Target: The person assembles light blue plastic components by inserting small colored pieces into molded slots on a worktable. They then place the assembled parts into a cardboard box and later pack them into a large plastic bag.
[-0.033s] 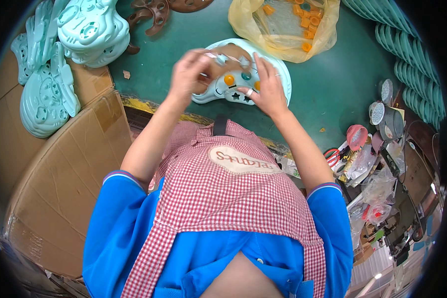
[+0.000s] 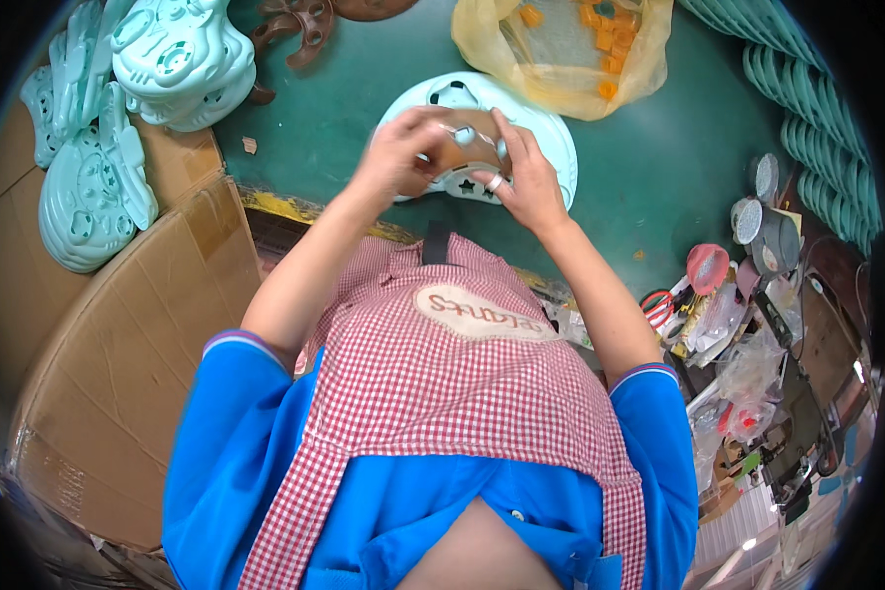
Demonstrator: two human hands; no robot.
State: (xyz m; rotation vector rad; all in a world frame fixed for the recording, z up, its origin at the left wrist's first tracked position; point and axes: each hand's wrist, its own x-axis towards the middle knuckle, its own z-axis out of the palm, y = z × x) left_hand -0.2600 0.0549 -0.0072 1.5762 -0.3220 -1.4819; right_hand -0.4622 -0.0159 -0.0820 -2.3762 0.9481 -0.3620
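A turquoise curved plastic shell (image 2: 553, 133) lies on the green table between my hands, with star-shaped cutouts along its near edge. Just above it is a brown plastic piece (image 2: 479, 153) carrying small light-blue parts. My left hand (image 2: 395, 157), slightly blurred, has its fingers closed on the left side of this piece. On the other side, my right hand (image 2: 533, 185), with a ring on one finger, grips it between thumb and fingers. The piece hides the middle of the shell.
A yellowish plastic bag (image 2: 492, 49) with orange parts lies beyond the shell. Turquoise shells (image 2: 182, 59) are piled at far left above a cardboard box (image 2: 138, 364); brown parts (image 2: 305, 34) sit beside them. Turquoise parts (image 2: 806, 128) are stacked at right, near red-handled scissors (image 2: 657, 307) and clutter.
The brown piece has shifted toward me and now covers the orange and green buttons seen before. A cutout at the shell's far side has come into view. My left hand has moved slightly right.
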